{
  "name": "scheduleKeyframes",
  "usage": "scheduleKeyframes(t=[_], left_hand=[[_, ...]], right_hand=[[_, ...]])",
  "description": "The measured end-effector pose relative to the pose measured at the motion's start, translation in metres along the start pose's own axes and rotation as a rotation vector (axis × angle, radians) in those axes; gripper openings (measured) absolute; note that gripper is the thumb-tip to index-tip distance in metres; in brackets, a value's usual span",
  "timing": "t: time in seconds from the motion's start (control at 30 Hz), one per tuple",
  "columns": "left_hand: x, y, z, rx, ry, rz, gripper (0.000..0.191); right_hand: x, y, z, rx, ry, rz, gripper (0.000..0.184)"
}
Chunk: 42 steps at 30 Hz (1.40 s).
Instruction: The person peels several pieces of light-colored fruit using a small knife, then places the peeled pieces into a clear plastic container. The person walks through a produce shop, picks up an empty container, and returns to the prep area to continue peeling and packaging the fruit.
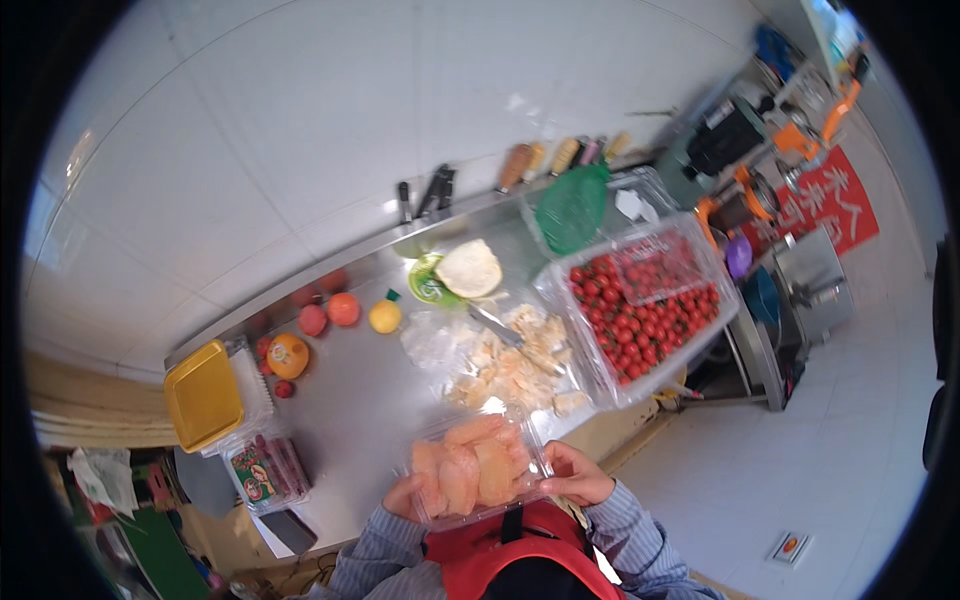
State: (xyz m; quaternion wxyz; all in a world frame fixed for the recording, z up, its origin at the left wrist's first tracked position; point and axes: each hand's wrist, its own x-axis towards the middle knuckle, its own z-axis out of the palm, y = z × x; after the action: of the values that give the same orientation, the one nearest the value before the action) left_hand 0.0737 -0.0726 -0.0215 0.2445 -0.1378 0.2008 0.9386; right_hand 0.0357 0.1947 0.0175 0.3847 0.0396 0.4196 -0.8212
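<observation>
Between my two hands is a clear plastic container [477, 469] filled with peeled pink pomelo segments. My left hand [405, 496] grips its left side, and my right hand [576, 474] holds the right side by the edge. Beyond it, on the steel counter [349, 420], lies a heap of peeled membrane and pith scraps [510, 367]. A knife [496, 325] rests on that heap. Behind the scraps sits a thick white piece of pomelo rind [469, 268], beside a green printed wrapper [427, 280]. Crumpled clear film [433, 337] lies left of the scraps.
A lined crate of cherry tomatoes [645, 315] stands right, a green bag [574, 210] behind it. Left are an orange [288, 355], a yellow fruit [385, 316], yellow trays [204, 396], a boxed fruit pack [266, 472] and a phone [289, 531]. Knives [437, 191] hang along the wall.
</observation>
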Motion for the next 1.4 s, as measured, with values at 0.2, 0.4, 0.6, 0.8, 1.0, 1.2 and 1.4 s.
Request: scheduleKeyframes(t=[0.2,0.4,0.6,0.8,1.0,1.2,1.4], left_hand=[[0.014,-0.044,0.031,0.17,-0.5,-0.007,0.042],[-0.031,-0.094,0.036,0.076,-0.039,-0.273,0.024],[-0.065,-0.177,0.082,0.04,-0.248,-0.196,0.032],[-0.067,-0.24,0.097,0.107,-0.454,-0.391,0.025],[-0.003,-0.27,0.115,0.536,-0.092,-1.176,0.053],[0.017,-0.371,0.159,0.891,-0.628,-1.493,0.054],[-0.094,-0.46,0.171,0.921,-0.709,-1.822,0.059]], right_hand=[[-0.116,0.04,-0.032,0.105,0.21,-0.103,0.026],[-0.21,0.132,-0.061,-0.479,0.642,-0.048,0.045],[-0.285,0.208,-0.046,-0.552,0.538,-0.078,0.042],[-0.359,0.259,-0.024,-0.484,0.56,-0.209,0.039],[-0.403,0.316,0.02,0.042,1.09,-0.144,0.022],[-0.403,0.35,0.098,0.851,1.601,-0.898,0.032],[-0.434,0.351,0.145,-0.229,1.949,-0.73,0.046]])
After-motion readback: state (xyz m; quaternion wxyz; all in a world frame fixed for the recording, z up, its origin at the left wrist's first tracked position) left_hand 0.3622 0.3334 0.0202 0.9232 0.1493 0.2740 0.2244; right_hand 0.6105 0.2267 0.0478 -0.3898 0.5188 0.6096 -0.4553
